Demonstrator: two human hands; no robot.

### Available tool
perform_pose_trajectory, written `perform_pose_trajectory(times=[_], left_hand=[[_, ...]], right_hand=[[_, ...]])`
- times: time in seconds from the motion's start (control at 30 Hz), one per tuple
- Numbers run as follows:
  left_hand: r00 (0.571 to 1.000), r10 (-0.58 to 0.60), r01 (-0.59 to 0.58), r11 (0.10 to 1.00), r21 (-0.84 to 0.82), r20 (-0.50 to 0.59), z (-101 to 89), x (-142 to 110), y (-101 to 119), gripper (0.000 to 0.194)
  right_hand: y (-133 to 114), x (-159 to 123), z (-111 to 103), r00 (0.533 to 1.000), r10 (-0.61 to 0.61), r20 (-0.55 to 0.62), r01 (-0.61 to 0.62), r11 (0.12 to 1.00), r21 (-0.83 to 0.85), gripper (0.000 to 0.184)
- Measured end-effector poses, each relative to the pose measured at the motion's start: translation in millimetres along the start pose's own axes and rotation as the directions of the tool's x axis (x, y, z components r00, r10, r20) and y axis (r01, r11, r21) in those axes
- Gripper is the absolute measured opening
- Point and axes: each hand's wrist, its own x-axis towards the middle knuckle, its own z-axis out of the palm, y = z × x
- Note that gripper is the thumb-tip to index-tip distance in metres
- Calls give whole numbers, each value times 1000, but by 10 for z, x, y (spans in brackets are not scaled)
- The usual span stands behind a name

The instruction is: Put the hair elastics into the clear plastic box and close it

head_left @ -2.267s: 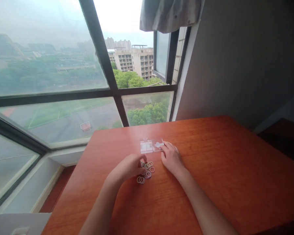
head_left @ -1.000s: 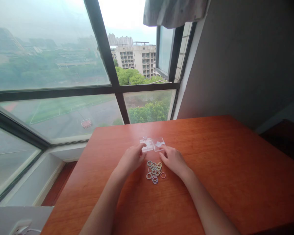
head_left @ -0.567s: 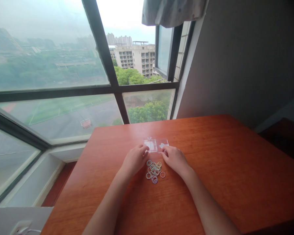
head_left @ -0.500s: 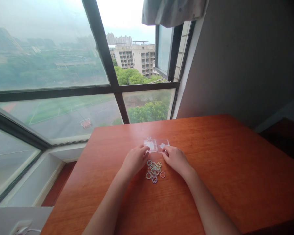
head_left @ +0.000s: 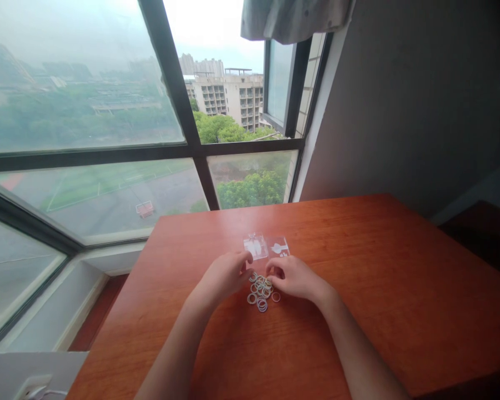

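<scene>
Lying outside clear box [head_left: 255,248]: rings [head_left: 261,289]

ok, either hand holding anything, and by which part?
Can't tell: left hand and right hand are both at the rings, but no clear grip shows.

Toward the surface's [head_left: 379,311] near edge, the left hand [head_left: 229,275] has drawn back from the clear case [head_left: 255,248] to beside the rings [head_left: 261,289], the right hand [head_left: 298,278] to their far right side.
</scene>
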Motion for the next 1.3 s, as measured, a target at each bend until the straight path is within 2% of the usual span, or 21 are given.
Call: perform_pose_trajectory(times=[0.13, 0.33, 0.43, 0.5, 0.57, 0.7, 0.87, 1.13, 1.3], left_hand=[[991, 26, -22, 999, -32, 131, 53, -36, 42, 15], [987, 64, -53, 995, -81, 150, 113, -41, 12, 15], [980, 54, -31, 992, -123, 189, 86, -48, -17, 16], [975, 40, -7, 989, -150, 220, 69, -57, -42, 19], [968, 31, 12, 985, -173, 248, 58, -66, -64, 23], [955, 39, 17, 983, -184, 295, 28, -76, -64, 32], [941, 44, -5, 993, -114, 337, -5, -74, -27, 40], [965, 70, -45, 994, -102, 253, 48, -85, -41, 32], [973, 50, -26, 994, -106, 224, 76, -63, -67, 27]], right_hand=[[-63, -5, 50, 1000, -28, 11, 28, 1000, -13, 17], [-70, -12, 23, 998, -53, 41, 52, 998, 41, 15], [-23, -54, -55, 991, -4, 134, -6, 997, 77, 10], [11, -82, -94, 976, 11, 217, -32, 995, 94, 15], [29, -98, -105, 972, 32, 233, -51, 996, 74, 14], [-7, -75, -57, 984, 19, 178, -26, 999, 38, 10], [-54, -9, 12, 991, -45, 124, 39, 998, 54, 5], [48, 3, 20, 995, -69, 67, 61, 991, 121, 3], [44, 22, 6, 999, 0, -38, 3, 998, 64, 4]])
